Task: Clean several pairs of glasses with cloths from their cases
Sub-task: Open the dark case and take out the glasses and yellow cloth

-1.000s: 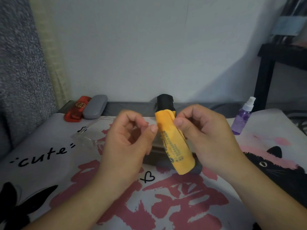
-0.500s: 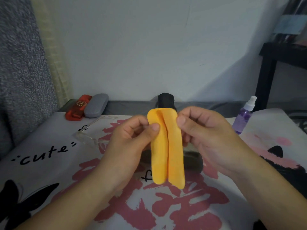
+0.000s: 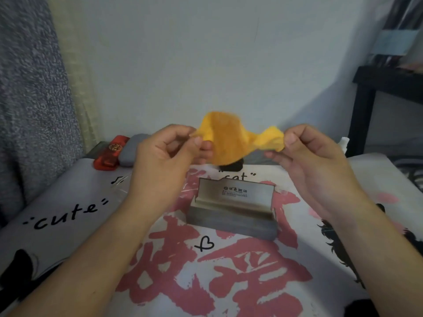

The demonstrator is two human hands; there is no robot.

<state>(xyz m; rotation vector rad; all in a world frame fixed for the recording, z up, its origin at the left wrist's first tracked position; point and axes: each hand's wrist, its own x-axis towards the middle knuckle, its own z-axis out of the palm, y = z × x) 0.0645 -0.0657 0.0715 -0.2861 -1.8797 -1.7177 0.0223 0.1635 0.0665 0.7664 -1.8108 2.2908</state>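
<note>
While left hand [image 3: 164,156] pinches one corner, right hand [image 3: 313,161] pinches the other, orange cloth [image 3: 231,140] between, each grip closed tight

**Single head-worn view, looking forward and down**

One wide-angle camera is sitting at head height, facing a pale wall [image 3: 206,65] and tilting down over a printed pink-and-white fabric surface [image 3: 229,282]. Both forearms are entering from the bottom edge, close to the lens. No second view is overlapping.
</note>
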